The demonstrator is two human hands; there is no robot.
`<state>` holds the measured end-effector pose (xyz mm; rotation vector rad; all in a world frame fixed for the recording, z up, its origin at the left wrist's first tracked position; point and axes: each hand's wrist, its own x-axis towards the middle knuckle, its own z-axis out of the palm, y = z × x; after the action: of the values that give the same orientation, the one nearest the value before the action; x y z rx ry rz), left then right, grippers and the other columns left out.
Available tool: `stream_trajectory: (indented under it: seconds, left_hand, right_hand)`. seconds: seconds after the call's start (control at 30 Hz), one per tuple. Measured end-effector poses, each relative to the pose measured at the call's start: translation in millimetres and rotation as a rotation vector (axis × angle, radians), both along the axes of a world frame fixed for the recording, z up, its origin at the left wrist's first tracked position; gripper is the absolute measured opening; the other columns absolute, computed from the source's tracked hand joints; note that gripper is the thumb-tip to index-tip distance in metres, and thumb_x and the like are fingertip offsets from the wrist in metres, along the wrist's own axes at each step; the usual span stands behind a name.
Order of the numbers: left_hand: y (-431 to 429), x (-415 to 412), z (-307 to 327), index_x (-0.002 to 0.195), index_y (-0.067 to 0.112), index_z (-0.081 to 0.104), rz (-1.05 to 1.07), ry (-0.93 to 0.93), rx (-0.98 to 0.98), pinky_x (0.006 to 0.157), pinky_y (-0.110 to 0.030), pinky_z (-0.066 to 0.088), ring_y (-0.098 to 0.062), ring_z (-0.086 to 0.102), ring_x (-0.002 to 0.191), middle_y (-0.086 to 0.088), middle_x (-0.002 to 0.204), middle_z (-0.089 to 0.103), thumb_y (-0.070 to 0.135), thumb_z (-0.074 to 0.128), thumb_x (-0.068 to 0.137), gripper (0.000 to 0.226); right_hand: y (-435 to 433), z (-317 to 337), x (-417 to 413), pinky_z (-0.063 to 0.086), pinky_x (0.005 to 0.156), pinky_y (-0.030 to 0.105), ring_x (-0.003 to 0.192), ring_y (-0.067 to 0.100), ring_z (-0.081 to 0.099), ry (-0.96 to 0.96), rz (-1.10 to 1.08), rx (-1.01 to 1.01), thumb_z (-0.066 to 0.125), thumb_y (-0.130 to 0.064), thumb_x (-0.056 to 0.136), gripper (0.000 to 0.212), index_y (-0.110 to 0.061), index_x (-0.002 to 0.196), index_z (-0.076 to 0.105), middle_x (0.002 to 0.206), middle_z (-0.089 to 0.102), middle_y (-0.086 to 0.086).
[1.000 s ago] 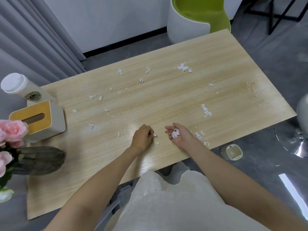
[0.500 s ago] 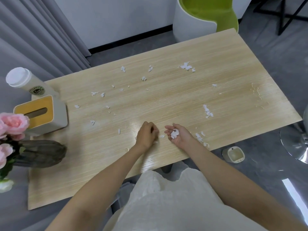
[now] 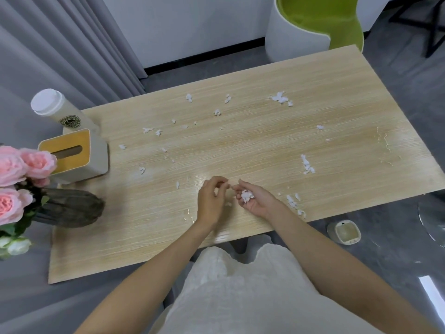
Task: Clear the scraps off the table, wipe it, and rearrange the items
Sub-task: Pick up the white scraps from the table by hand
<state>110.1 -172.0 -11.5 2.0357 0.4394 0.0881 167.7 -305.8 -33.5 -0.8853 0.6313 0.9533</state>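
Head view: the right hand (image 3: 258,201), cupped palm-up with fingers half curled, holds crumpled white scraps (image 3: 246,196) over the pale wood-grain table (image 3: 265,145). The left hand (image 3: 212,200), fingers curled, is just beside it; its pinch is too blurred to tell.

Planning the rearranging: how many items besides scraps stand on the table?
3, all along the left edge: a lidded cup at the far corner, a tissue box just in front of it, a dark vase of roses nearest.
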Motion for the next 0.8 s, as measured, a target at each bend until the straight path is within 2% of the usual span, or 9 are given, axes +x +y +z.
stream_trajectory:
  seconds: [0.1,0.17,0.27,0.37,0.5,0.63,0.73,0.8]
  left_hand:
    - [18,-5,-19,0.094,0.017,0.064,0.047,0.141,0.138,0.074,-0.032,0.048,-0.015,0.061,0.084,0.004,0.087,0.065,0.015,0.06,0.089,0.007]
    - [23,-9,-34,0.089,0.021,0.063,-0.054,0.262,0.271,0.074,-0.033,0.049,-0.016,0.06,0.084,0.004,0.089,0.062,0.02,0.063,0.086,0.003]
    - [14,-14,-47,0.093,0.02,0.063,-0.247,0.326,0.382,0.081,-0.031,0.045,-0.015,0.054,0.089,0.003,0.095,0.057,0.028,0.07,0.081,0.016]
    - [4,-12,-54,0.1,0.015,0.062,-0.313,0.32,0.466,0.083,-0.033,0.043,-0.02,0.054,0.093,-0.002,0.1,0.058,0.024,0.07,0.082,0.022]
    - [1,-5,-56,0.092,0.013,0.064,-0.321,0.314,0.499,0.078,-0.031,0.041,-0.023,0.055,0.092,-0.005,0.098,0.058,0.021,0.063,0.089,0.009]
    - [-7,5,-51,0.086,0.01,0.063,-0.347,0.163,0.466,0.074,-0.025,0.035,-0.016,0.046,0.09,-0.002,0.098,0.054,0.016,0.066,0.087,0.006]
    - [-17,15,-48,0.084,0.01,0.062,-0.43,0.136,0.467,0.076,-0.031,0.04,-0.02,0.049,0.092,-0.003,0.098,0.056,0.009,0.063,0.085,0.002]
    - [-23,19,-50,0.086,0.011,0.061,-0.477,0.182,0.496,0.076,-0.031,0.039,-0.023,0.051,0.093,-0.005,0.097,0.057,0.002,0.058,0.082,0.009]
  right_hand:
    - [-5,0,-1,0.044,0.046,0.015,0.051,0.008,0.053,-0.013,0.003,-0.042,0.057,-0.023,0.094,0.028,0.002,0.085,0.065,0.068,0.061,0.01]
    - [-8,-2,-1,0.044,0.045,0.014,0.048,0.008,0.054,0.004,-0.018,-0.057,0.055,-0.023,0.095,0.029,0.003,0.084,0.064,0.066,0.062,0.01]
    - [-15,-4,-1,0.043,0.044,0.014,0.046,0.007,0.053,0.016,-0.037,-0.068,0.054,-0.024,0.096,0.03,0.003,0.084,0.063,0.061,0.063,0.009]
    - [-21,-6,-1,0.043,0.044,0.014,0.045,0.007,0.053,0.023,-0.064,-0.079,0.053,-0.024,0.096,0.031,0.003,0.084,0.063,0.068,0.061,0.011]
    - [-28,-7,2,0.044,0.045,0.014,0.044,0.006,0.053,0.026,-0.083,-0.092,0.051,-0.024,0.097,0.032,0.003,0.083,0.063,0.073,0.057,0.012]
    - [-34,-7,2,0.043,0.045,0.014,0.043,0.007,0.052,0.022,-0.091,-0.103,0.049,-0.024,0.098,0.033,0.003,0.084,0.061,0.073,0.056,0.012]
    - [-37,-8,0,0.043,0.044,0.014,0.042,0.007,0.053,0.028,-0.101,-0.108,0.048,-0.024,0.098,0.033,0.003,0.083,0.061,0.072,0.055,0.012]
    - [-39,-9,0,0.043,0.043,0.015,0.041,0.007,0.053,0.035,-0.107,-0.111,0.048,-0.024,0.098,0.034,0.003,0.083,0.061,0.073,0.055,0.012]
